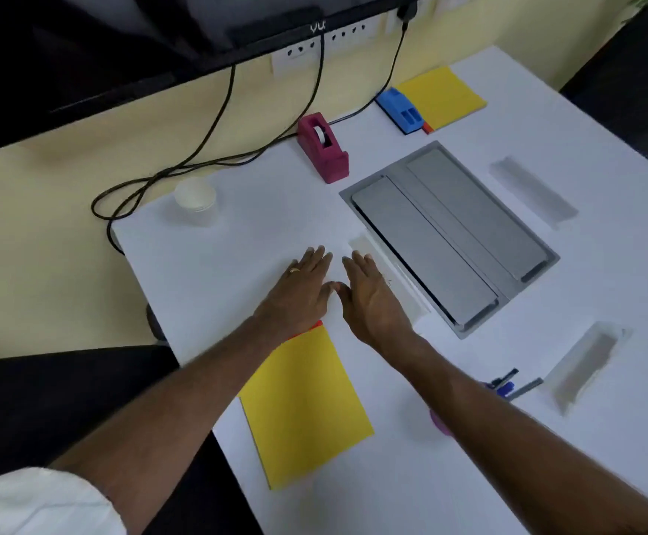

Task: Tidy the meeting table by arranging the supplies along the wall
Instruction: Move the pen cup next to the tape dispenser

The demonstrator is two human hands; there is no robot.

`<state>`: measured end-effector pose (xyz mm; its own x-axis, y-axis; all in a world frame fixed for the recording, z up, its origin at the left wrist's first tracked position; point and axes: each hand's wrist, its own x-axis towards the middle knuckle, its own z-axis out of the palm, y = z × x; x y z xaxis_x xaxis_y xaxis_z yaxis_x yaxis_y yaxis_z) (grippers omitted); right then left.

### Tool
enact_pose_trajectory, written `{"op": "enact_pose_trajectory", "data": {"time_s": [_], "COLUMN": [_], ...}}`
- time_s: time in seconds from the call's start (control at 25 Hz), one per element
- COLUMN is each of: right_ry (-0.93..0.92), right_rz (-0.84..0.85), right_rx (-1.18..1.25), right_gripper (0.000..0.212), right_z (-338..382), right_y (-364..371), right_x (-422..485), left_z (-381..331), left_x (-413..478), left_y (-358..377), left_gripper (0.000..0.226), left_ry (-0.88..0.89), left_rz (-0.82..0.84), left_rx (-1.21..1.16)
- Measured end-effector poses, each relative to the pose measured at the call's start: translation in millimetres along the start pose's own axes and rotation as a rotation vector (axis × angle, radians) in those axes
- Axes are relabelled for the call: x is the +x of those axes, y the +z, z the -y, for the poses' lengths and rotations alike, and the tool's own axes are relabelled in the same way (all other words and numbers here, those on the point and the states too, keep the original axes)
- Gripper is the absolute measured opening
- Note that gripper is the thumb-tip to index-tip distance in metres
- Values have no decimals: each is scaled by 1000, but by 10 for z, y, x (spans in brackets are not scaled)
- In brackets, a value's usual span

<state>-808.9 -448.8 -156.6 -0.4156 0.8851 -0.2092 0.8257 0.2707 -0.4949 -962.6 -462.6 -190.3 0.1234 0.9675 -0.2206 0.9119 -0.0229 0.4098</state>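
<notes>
Lying flat and released on the white counter (218, 264), fingers straight, thumbs almost touching, holding nothing: left grip (303, 293), right grip (372, 301). Under the left wrist, a yellow paper stack (303, 403). Near the wall (83, 167): maroon tape dispenser (324, 148), blue plastic tool (399, 110), yellow pad (442, 94), paper cup (195, 198). Pens (515, 382) beside the right forearm.

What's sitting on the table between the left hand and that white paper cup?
Nothing: in the head view, only bare white table lies between the left hand and the paper cup.
</notes>
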Motion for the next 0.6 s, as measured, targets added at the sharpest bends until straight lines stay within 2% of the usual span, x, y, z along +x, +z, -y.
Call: {"op": "enact_pose_trajectory", "data": {"time_s": [0.2, 0.32, 0.44, 0.6], "right_ry": [-69, -42, 55, 237], "right_rz": [-105, -192, -303, -380], "right_rx": [-1, 60, 79, 134], "right_gripper": [50, 51, 46, 56], "right_z": [-94, -256, -523, -890], "right_y": [-123, -181, -190, -167], "right_x": [-1104, -1677, -2217, -2680], "left_z": [-756, -1162, -1525, -1916], "left_x": [-611, -855, -999, -1088], "left_y": [273, 459, 596, 830], "left_gripper": [62, 62, 62, 64], "left_ry": [133, 193, 244, 246], "left_rz": [100, 119, 111, 131], "left_rx": [9, -34, -75, -118]}}
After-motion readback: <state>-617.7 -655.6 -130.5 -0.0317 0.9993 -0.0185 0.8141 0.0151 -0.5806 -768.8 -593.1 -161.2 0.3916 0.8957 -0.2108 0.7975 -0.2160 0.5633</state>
